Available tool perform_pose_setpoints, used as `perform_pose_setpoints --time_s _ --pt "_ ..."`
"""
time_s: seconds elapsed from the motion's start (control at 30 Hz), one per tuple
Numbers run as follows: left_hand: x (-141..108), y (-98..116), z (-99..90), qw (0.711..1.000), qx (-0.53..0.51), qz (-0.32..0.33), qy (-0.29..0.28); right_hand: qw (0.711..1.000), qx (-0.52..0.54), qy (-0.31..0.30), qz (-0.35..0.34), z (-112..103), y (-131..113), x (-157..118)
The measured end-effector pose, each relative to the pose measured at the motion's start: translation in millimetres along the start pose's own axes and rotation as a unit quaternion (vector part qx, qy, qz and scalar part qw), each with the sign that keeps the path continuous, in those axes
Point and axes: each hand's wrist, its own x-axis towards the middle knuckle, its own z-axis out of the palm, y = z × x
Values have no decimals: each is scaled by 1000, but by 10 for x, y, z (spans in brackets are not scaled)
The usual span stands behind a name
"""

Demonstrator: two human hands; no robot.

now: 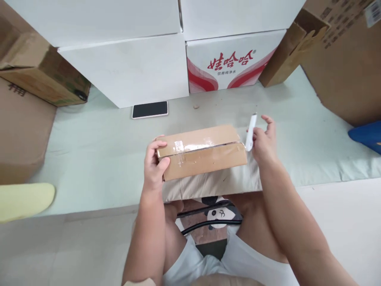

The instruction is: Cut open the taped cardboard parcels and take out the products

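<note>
A brown cardboard box (205,159) rests near the front edge of the cloth-covered surface. Clear tape runs over its top, and a slit shows along the seam between the two flaps. My left hand (155,163) grips the box's left end, thumb and fingers on the top. Beside the right end, my right hand (263,141) holds a white utility knife (251,133) between thumb and fingers, its tip pointing up and away. The knife's lower end is close to the box's right corner; whether they touch I cannot tell.
Behind the box lies a phone (150,110), with white cartons (127,71) and a red-and-white carton (229,63) stacked beyond. Cardboard boxes flank both sides. A yellow object (26,200) is at the left edge, a blue one (367,137) at the right.
</note>
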Motion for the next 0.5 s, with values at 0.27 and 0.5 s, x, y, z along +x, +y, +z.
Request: perform_pose_setpoints --time_s 0.27,0.5 --pt "16 -18 84 998 1 52 -37 923 360 136 7 211 -625 -209" --pt "-88 -20 261 991 34 115 -61 947 272 -6 -168 109 -903 -763"
